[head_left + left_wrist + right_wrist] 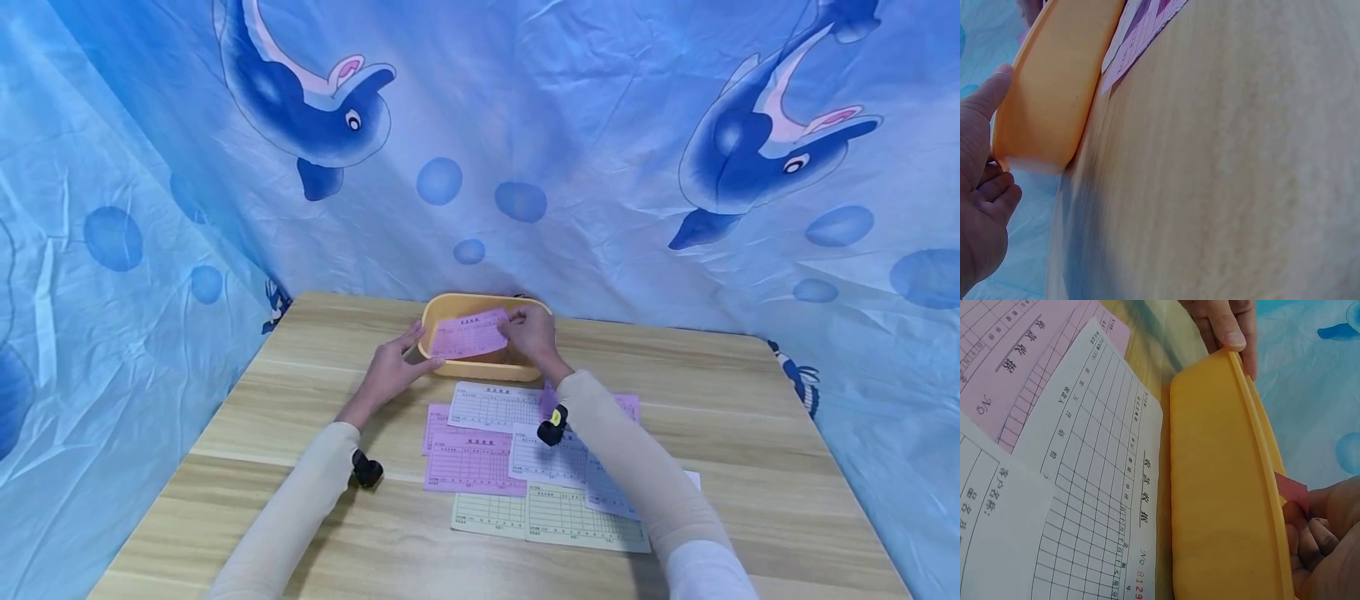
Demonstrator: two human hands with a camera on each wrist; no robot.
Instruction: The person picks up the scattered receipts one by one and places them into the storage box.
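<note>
A yellow-orange plastic bin (487, 372) stands at the back of the wooden table. My left hand (392, 367) holds its left end, thumb at the near corner of the rim and fingers at the far side. In the left wrist view that thumb (999, 90) lies against the bin's wall. Over the bin's opening, my right hand (534, 333) pinches the right end of a pink receipt slip (468, 335), which slants down to the left within the rim. The right wrist view shows only a small dark-pink corner of the slip (1291, 489) at the fingers.
In front of the bin lie several overlapping receipt slips: white (495, 406), pink (476, 462) and pale green (585, 518). Some sit under my right forearm. A blue cloth with dolphins (600, 250) hangs right behind the table's back edge.
</note>
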